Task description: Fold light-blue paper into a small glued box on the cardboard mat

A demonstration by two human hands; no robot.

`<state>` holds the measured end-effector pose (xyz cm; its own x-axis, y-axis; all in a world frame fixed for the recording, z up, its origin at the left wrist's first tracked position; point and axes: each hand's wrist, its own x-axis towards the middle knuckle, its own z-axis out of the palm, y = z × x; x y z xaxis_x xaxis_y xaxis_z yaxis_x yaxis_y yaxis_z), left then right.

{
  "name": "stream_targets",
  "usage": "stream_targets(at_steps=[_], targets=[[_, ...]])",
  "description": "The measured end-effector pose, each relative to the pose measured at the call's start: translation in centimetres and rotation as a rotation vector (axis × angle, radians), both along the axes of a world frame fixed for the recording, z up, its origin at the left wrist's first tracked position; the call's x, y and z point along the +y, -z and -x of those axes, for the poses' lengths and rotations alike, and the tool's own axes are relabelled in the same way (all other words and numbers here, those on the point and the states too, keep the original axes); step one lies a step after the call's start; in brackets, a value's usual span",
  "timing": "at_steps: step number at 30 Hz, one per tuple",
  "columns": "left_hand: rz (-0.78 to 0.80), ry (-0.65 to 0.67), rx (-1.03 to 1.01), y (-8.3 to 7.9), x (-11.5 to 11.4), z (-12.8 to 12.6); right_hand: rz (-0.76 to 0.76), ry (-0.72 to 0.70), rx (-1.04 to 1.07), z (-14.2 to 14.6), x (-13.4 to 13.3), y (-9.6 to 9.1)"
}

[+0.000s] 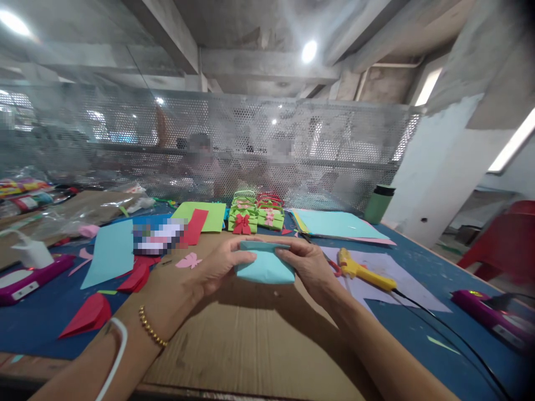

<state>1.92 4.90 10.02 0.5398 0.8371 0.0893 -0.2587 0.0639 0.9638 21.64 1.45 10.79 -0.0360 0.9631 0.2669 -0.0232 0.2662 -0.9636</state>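
Both hands hold a folded light-blue paper piece [264,265] just above a brown cardboard sheet [251,340]. My left hand [221,266] pinches its left edge, thumb on top. My right hand [304,262] grips its right edge with fingers curled over the top. A gold bead bracelet and a white band sit on my left wrist.
A yellow glue gun [363,271] with a black cord lies right of my hands on white paper. Small green paper baskets [256,214] stand behind. Blue, green and red paper pieces [112,252] lie left. Purple devices [491,314] sit at both sides. People sit behind a mesh screen.
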Motion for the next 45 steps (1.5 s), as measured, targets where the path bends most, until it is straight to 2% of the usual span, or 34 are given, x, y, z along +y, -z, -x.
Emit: stream_targets(at_steps=[5,18,29,32,40,42,45], targets=[[0.001,-0.100,0.009,0.0,0.1,0.0,-0.017,0.026,-0.065,0.0,-0.3,-0.5],[-0.065,-0.178,0.060,-0.4,-0.2,0.1,-0.114,0.052,-0.299,-0.5,-0.4,-0.7],[-0.070,0.004,0.128,-1.6,-0.3,1.3,-0.135,0.062,-0.307,-0.7,-0.6,-1.0],[-0.079,0.018,0.138,-1.6,-0.3,1.4,-0.159,0.054,-0.292,-0.7,-0.5,-0.8],[-0.255,-0.175,0.187,-0.9,-0.3,0.7,-0.227,-0.005,-0.340,-1.1,-0.1,-0.5],[-0.325,-0.229,0.220,-1.1,-0.4,0.8,-0.180,-0.041,-0.313,-1.4,0.0,-0.5],[-0.445,-0.304,0.237,-1.4,-0.5,0.7,-0.068,-0.065,-0.145,-1.8,-0.1,-0.4]])
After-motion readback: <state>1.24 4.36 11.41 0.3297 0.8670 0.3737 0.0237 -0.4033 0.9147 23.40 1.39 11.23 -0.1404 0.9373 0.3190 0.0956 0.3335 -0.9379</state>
